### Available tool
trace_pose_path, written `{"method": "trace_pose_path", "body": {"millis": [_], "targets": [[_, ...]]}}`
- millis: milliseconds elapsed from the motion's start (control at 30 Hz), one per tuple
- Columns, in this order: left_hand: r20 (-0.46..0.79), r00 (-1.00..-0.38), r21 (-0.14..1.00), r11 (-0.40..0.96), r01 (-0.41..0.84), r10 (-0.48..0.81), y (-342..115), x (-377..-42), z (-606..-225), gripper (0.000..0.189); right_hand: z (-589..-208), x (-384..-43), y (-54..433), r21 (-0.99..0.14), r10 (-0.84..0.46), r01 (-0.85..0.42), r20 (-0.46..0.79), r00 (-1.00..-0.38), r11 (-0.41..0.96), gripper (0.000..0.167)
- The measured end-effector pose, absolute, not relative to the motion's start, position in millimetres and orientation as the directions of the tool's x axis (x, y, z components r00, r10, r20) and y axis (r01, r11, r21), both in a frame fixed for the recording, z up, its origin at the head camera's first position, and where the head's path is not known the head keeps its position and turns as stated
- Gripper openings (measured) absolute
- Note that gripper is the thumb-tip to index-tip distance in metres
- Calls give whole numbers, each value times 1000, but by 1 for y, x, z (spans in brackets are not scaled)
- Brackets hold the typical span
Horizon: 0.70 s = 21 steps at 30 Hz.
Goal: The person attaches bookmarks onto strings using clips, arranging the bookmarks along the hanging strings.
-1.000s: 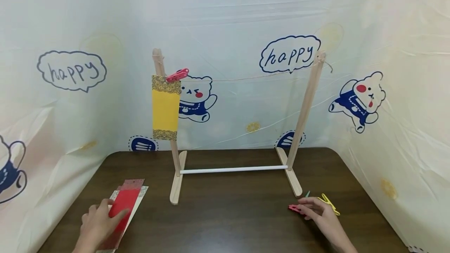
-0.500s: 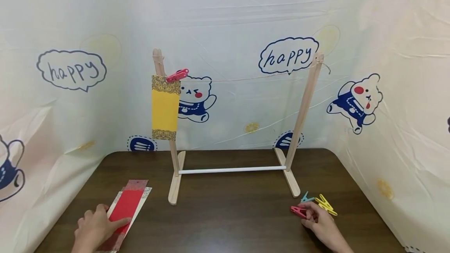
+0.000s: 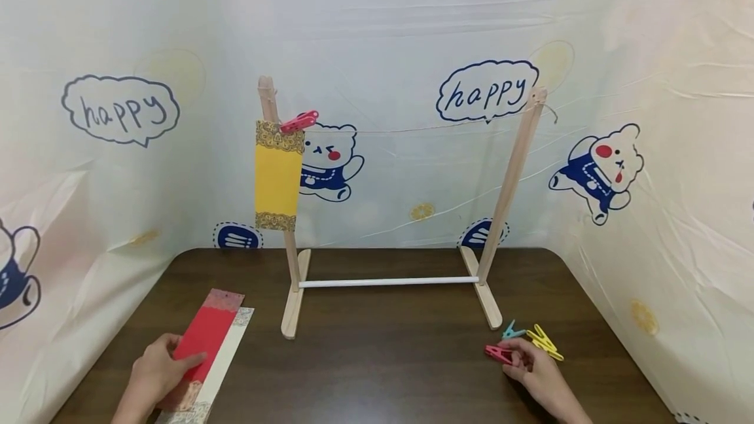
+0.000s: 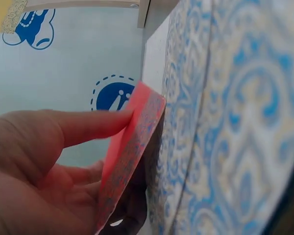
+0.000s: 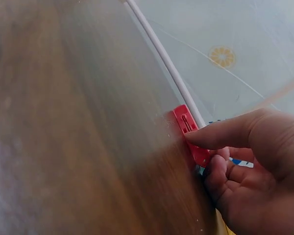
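My left hand [image 3: 156,371] pinches a red card [image 3: 209,335] with patterned ends, thumb on top and fingers beneath. In the left wrist view the card tilts up, its edge raised from the white patterned card [image 3: 226,358] under it. At the right, my right hand [image 3: 538,371] pinches a red clothespin [image 3: 498,354] between thumb and fingers, low over the table. A blue clothespin [image 3: 512,330] and yellow clothespins [image 3: 544,342] lie just beyond that hand. On the string at the left post hangs a yellow card [image 3: 277,182], gripped by another red clothespin [image 3: 299,122].
A wooden stand has a left post [image 3: 292,260], a right post [image 3: 512,188] and a white crossbar [image 3: 389,282] low between them. A thin string [image 3: 389,131] runs between the post tops. Printed sheeting [image 3: 377,31] surrounds the brown table [image 3: 377,358].
My left hand has lifted the red card and shifted it left, so more of the white card shows. My right hand has drawn slightly back with the red clothespin, uncovering the blue one.
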State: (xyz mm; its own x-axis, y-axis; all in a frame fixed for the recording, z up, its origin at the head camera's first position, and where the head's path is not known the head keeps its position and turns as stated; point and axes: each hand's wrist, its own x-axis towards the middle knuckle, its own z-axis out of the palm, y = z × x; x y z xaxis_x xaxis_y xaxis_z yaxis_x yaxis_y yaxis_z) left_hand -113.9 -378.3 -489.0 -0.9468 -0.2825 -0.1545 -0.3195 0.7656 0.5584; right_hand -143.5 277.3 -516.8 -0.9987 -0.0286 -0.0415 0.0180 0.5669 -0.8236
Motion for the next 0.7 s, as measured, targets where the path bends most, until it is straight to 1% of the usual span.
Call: {"method": "trace_pose_path", "body": {"millis": [100,133,200,267,333,400,500,567,633,700], "targets": [[-104,-947,573,760,-307,-304,-379,-114,-488,64,-518,-144,278,-822,-43,-9,-19,-999,569,26],[-86,-943,581,753,-309,-321,-378,-114,-487,58,-518,-143,279,-821,-44,-13,-15,-999,571,24],[-48,-935,597,740,-309,-351,-376,-114,-486,48,-517,-143,278,-842,-30,17,-39,-999,539,24],[-22,-924,621,719,-312,-383,-373,-114,-485,42,-516,-143,280,-891,-20,85,-105,-994,446,28],[-13,-903,657,677,-332,-430,-371,-114,-483,39,-515,-142,283,-937,-39,136,-157,-987,322,34],[-17,-887,683,642,-348,-462,-368,-114,-481,41,-515,-140,287,-965,-81,175,-194,-978,193,38],[-9,-859,710,602,-366,-512,-364,-115,-479,43,-520,-141,295,-991,-190,119,-130,-973,67,35],[7,-851,717,596,-361,-524,-361,-114,-478,44,-525,-143,300,-997,-246,81,-78,-966,-5,32],[30,-846,720,599,-352,-533,-358,-114,-476,43,-529,-145,305,-996,-290,44,-20,-957,-78,29],[53,-844,721,605,-337,-533,-356,-113,-473,42,-531,-146,307,-989,-301,43,1,-954,-140,26]]}}
